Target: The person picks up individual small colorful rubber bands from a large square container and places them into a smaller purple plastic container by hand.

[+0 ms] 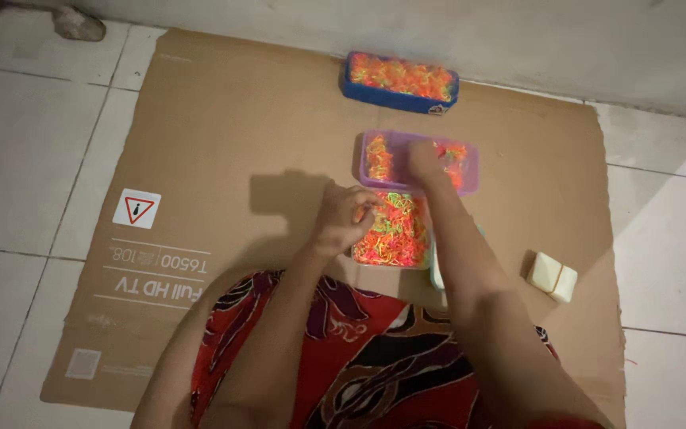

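Note:
My right hand (425, 161) reaches into a purple plastic box (470, 179) holding orange and yellow rubber bands; its fingers are curled and what they grip is hidden. My left hand (344, 216) hovers at the left edge of a nearer clear tray (391, 232) heaped with bright orange, pink and green rubber bands, fingers pinched together on what looks like a few bands. Both boxes sit on a flattened brown cardboard sheet (224, 143).
A blue tray (400, 82) full of orange bands stands at the far edge of the cardboard near the wall. A small pale block (553, 276) lies to the right. My lap in red patterned cloth (359, 357) fills the foreground. White floor tiles (25, 159) surround the cardboard.

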